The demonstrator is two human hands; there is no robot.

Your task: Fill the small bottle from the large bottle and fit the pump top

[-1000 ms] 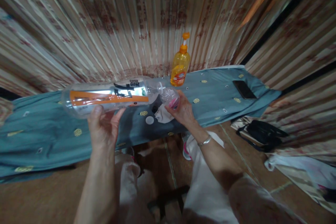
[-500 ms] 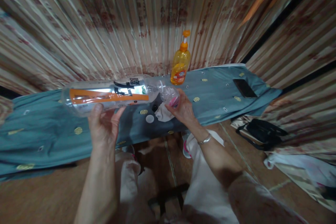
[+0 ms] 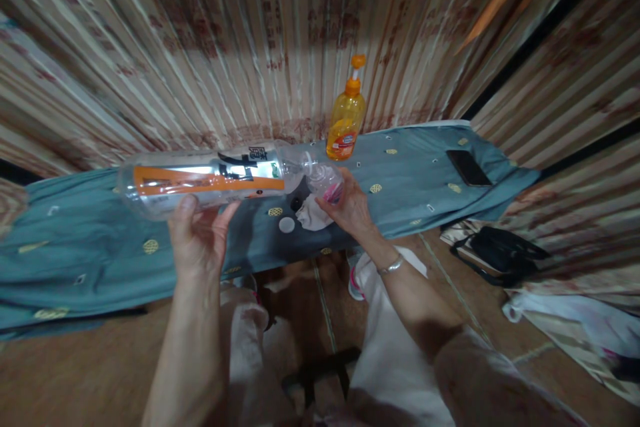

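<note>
A large clear plastic bottle (image 3: 210,180) with an orange and silver label lies on its side in my left hand (image 3: 200,233), its neck pointing right. My right hand (image 3: 350,208) grips a small clear plastic bottle (image 3: 321,177) with a pink patch. The mouths of the two bottles meet, or nearly so; I cannot tell whether they touch. Below them on the cloth are a crumpled whitish cloth (image 3: 313,215), a round pale cap (image 3: 287,225) and a small dark round thing (image 3: 296,203).
Behind the bottles stands an orange pump bottle (image 3: 346,125). A dark phone (image 3: 469,168) lies at the right of the table, which has a teal patterned cloth (image 3: 115,267). A pleated curtain (image 3: 225,47) rises behind. On the floor at right is a black bag (image 3: 500,253).
Both hands keep their hold on the two bottles, with almost no movement. The whole view has shifted very slightly.
</note>
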